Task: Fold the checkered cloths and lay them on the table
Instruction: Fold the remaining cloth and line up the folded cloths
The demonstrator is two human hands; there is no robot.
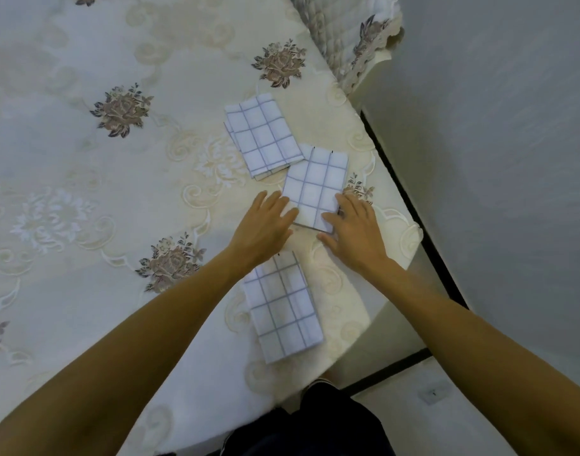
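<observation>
Checkered cloths [313, 189]: three folded white rectangles, grey-lined.

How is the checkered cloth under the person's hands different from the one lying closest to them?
The middle cloth has both hands on it, the left hand and right hand pressing its near edge; the nearest cloth lies untouched. The middle cloth overlaps or touches the far cloth at one corner; the nearest cloth lies apart from both. Both are white with thin grey grid lines, folded into rectangles, flat on the tablecloth.
</observation>
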